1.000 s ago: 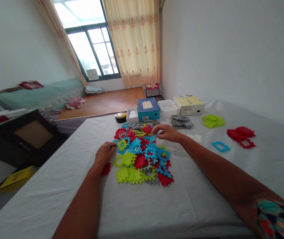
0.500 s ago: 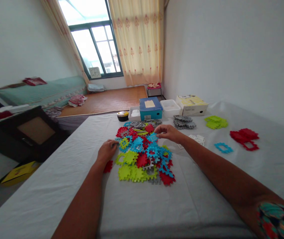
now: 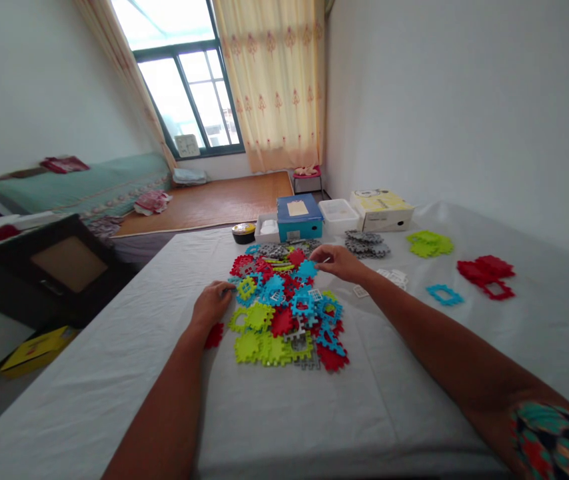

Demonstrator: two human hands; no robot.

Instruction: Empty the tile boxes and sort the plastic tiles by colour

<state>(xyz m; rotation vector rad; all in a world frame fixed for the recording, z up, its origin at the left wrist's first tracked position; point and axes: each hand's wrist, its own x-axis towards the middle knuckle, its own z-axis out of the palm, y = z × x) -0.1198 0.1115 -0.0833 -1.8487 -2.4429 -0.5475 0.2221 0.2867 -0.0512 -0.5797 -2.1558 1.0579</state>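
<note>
A heap of interlocking plastic tiles (image 3: 280, 320) in blue, lime green, red and grey lies in front of me. At its left edge my left hand (image 3: 211, 304) rests with the fingers curled together; whatever they pinch is hidden. A red tile (image 3: 214, 335) lies beside that wrist. My right hand (image 3: 337, 263) is at the heap's upper right, thumb and fingers pinched. A thin white sliver of a small piece shows between them. Close to these fingertips is a solid blue tile (image 3: 306, 269). Below it a small white lattice piece (image 3: 314, 294) lies on the heap.
Sorted groups stand to the right: grey tiles (image 3: 366, 245), lime green tiles (image 3: 429, 244), red tiles (image 3: 486, 275), a blue frame tile (image 3: 445, 295) and white lattice pieces (image 3: 395, 278). Behind are a blue box (image 3: 299, 217), a white tub (image 3: 338, 217), a yellow-white box (image 3: 382, 210) and a round black container (image 3: 243, 233).
The white lattice over the blue tile near my right hand is gone from there. A white lattice now shows lower on the heap. My left hand stays at the heap's edge.
</note>
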